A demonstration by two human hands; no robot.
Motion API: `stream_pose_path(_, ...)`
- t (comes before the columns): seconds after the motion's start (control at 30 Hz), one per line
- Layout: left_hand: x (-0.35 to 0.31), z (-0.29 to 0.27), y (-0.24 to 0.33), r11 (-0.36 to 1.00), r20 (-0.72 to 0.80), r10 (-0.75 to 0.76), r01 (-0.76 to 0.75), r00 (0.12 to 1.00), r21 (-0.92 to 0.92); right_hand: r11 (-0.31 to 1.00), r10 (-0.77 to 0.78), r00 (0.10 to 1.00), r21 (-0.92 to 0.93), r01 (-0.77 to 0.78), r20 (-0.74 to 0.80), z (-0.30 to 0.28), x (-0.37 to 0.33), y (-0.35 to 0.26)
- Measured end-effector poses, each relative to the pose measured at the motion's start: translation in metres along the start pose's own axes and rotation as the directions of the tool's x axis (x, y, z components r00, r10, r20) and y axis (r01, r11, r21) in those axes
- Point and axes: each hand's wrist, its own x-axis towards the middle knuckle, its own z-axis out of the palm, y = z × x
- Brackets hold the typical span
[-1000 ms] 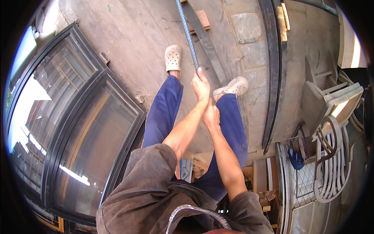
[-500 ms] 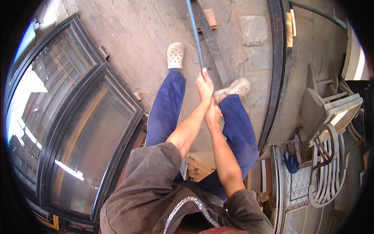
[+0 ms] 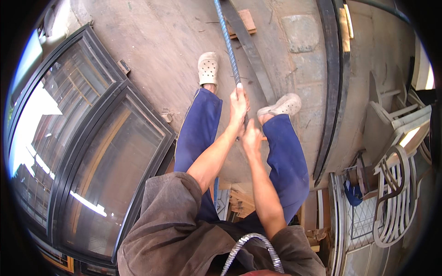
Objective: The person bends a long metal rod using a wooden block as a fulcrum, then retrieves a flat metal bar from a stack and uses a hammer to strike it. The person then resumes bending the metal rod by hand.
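A long, bluish ribbed rod point(image 3: 228, 43) runs from the top edge down between my legs. Around its near end my left hand point(image 3: 238, 105) is closed, the thumb lying along it. Just below and to the right, my right hand point(image 3: 251, 136) is also closed, on a dark part in line with the rod. A small orange bit shows beside my right fingers; what it belongs to is hidden. Under the rod, a flat dark metal strip point(image 3: 253, 54) slants toward my right shoe point(image 3: 286, 105).
Black-framed glass panels point(image 3: 113, 152) stand close on my left. Wood blocks point(image 3: 244, 24) lie on the floor point(image 3: 152, 41) ahead. Long dark bars point(image 3: 332, 92) run along the right. Farther right stands a pale slatted chair point(image 3: 398, 198). My left shoe point(image 3: 208, 69) stands left of the rod.
My hands have drawn apart along the rod, and a dark stretch now shows between them. The rod's near end has shifted slightly left and toward me.
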Motion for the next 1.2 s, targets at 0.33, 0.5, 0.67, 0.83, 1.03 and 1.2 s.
stream_pose_path(0.33, -0.058, 0.015, 0.06, 0.813, 0.265, -0.323, 0.41, 0.909, -0.414, 0.936, -0.169, 0.978, 0.331, 0.12, 0.125, -0.096, -0.038, -0.021)
stream_pose_path(0.5, -0.064, 0.02, 0.075, 0.869, 0.22, -0.314, 0.373, 0.923, -0.325, 0.993, -0.056, 0.997, 0.103, 0.05, 0.058, -0.102, -0.045, -0.039)
stream_pose_path(0.67, -0.069, 0.047, 0.084, 0.758, 0.413, -0.249, 0.442, 0.876, -0.48, 0.997, -0.076, 0.996, 0.002, 0.076, 0.037, -0.149, -0.046, -0.034)
stream_pose_path(0.83, -0.055, 0.057, 0.062, 0.804, 0.298, -0.273, 0.387, 0.915, -0.451, 0.999, -0.053, 0.995, 0.006, 0.053, 0.083, -0.123, -0.019, -0.007)
stream_pose_path(1.03, -0.022, 0.047, 0.022, 0.928, 0.083, -0.253, 0.266, 0.964, -0.26, 0.985, -0.167, 0.986, 0.036, 0.167, 0.016, -0.041, 0.014, 0.029)
stream_pose_path(1.2, -0.01, 0.036, 0.001, 0.95, 0.032, -0.229, 0.231, 0.973, -0.209, 0.975, -0.207, 0.978, 0.082, 0.206, 0.001, -0.017, 0.02, 0.04)
